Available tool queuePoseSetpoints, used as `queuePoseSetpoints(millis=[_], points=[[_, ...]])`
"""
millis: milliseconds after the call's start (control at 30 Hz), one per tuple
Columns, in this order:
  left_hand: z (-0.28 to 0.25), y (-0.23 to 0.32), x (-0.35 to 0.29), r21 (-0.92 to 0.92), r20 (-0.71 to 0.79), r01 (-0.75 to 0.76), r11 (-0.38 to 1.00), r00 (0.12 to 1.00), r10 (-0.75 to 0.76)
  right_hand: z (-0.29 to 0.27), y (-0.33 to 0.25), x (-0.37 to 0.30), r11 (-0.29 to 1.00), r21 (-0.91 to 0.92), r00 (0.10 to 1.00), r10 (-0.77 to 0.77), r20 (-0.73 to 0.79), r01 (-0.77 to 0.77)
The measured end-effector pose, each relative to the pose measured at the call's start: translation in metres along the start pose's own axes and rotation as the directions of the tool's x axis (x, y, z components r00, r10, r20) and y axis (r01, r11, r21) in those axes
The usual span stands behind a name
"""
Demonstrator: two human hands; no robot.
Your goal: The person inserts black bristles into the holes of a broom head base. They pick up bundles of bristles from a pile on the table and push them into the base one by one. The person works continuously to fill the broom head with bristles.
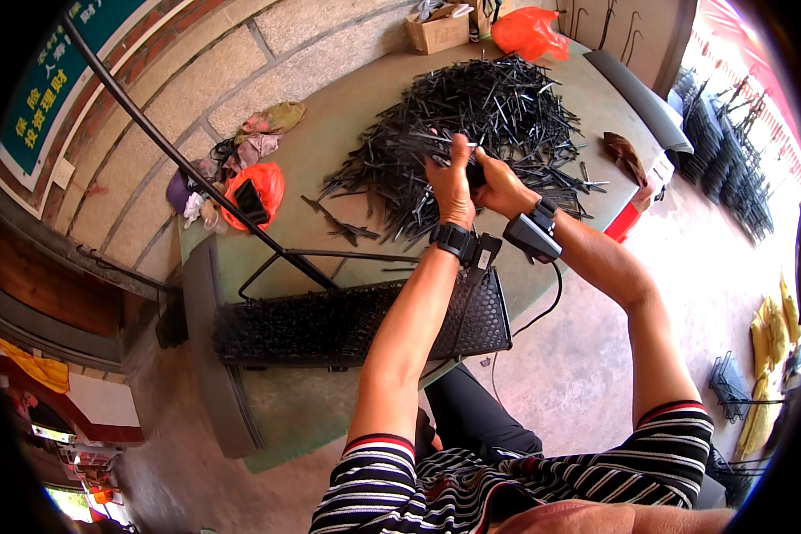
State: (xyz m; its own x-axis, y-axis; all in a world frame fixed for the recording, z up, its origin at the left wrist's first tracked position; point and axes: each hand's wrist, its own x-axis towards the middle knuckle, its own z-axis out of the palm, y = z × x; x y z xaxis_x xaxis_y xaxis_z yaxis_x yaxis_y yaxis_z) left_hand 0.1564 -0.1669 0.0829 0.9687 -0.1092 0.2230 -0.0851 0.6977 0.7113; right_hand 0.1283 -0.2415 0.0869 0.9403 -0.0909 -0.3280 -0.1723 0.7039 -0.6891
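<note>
A bunch of thin black sticks [425, 145], blurred at its left end, is held up over the near side of the pile. My left hand [454, 189] is closed round it, thumb pointing up. On the right, my right hand [503, 189] is closed against the same bunch, its fingers partly hidden. Beneath and beyond both hands spreads a big heap of similar black slender pieces [507, 102]; their exact kind is too small to tell. Each wrist wears a black strap, and the right one also carries a grey box with a cable.
A black mesh rack [485, 311] with a long pole crosses the near side of the green table [320, 116]. To the left lie a phone [251, 203] on an orange bag and some cloths [258, 147]. A cardboard box [438, 34] and a red bag [529, 34] stand at the back.
</note>
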Motion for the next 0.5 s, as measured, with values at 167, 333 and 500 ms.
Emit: queuePoseSetpoints(millis=[167,333,500], points=[[0.002,0.001,0.003,0.085,-0.189,0.067,0.994,0.981,-0.05,-0.005,-0.003,0.001,0.977,-0.214,0.994,0.019,0.104,0.003],[0.003,0.002,-0.004,0.072,-0.039,0.056,0.996,0.998,-0.053,-0.05,0.018,0.049,0.968,-0.164,0.949,-0.14,0.284,0.192],[-0.038,-0.007,0.012,0.055,-0.243,0.05,0.997,0.969,-0.036,-0.016,0.004,0.004,-0.097,-0.708,0.696,-0.13,0.706,0.699]])
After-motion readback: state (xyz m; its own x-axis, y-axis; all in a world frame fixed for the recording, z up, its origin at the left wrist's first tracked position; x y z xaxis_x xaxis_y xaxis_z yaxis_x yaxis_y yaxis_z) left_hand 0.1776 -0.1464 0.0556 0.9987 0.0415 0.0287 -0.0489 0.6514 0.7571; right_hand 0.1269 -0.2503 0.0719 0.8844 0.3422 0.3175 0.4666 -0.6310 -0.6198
